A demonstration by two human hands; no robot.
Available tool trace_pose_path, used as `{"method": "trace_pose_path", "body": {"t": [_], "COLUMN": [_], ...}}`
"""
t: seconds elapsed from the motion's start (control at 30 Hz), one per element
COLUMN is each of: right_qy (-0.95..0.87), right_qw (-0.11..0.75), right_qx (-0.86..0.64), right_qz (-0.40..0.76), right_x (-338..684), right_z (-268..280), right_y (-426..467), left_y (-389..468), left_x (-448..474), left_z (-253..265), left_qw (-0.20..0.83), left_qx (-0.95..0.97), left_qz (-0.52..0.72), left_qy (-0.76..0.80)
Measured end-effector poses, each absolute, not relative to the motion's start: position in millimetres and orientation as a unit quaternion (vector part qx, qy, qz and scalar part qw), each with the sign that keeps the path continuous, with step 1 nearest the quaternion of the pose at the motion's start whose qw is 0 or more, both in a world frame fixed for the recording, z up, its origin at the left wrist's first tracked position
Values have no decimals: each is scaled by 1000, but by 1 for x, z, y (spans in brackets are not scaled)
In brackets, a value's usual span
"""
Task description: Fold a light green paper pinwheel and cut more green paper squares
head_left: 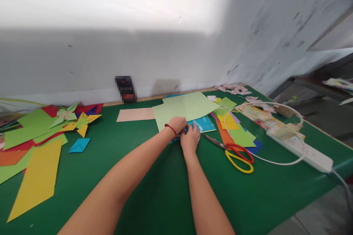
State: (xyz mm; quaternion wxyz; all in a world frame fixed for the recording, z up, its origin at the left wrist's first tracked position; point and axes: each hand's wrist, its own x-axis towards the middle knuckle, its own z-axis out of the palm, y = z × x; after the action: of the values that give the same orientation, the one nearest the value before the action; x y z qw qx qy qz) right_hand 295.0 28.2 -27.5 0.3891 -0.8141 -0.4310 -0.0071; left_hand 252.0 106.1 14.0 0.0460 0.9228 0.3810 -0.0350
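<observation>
My left hand, with a red cord at its wrist, and my right hand meet over the table. Their fingers are closed together on a small piece of blue paper, mostly hidden by them. Beneath and behind the hands lies a light blue glossy packet. Large pale green sheets spread just beyond my fingers. To the right of my right hand rest scissors with one red and one yellow handle, blades pointing toward the hands.
At left lie coloured papers, a yellow sheet, folded paper stars and a folded blue piece. A pink strip lies mid-table. A pixelated dark object leans on the wall. At right are a white cable and power strip.
</observation>
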Motion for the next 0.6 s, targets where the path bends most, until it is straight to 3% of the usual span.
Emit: {"method": "trace_pose_path", "body": {"t": [0.27,0.6], "right_qy": [-441,-449], "right_qw": [370,386], "right_qx": [-817,-806], "right_qz": [-6,-5], "right_x": [296,296], "right_z": [-30,-30], "right_y": [29,29], "left_y": [116,134], "left_x": [265,275], "left_z": [16,61], "left_qw": [63,135], "left_qx": [899,828], "left_qz": [55,335], "left_qy": [430,429]}}
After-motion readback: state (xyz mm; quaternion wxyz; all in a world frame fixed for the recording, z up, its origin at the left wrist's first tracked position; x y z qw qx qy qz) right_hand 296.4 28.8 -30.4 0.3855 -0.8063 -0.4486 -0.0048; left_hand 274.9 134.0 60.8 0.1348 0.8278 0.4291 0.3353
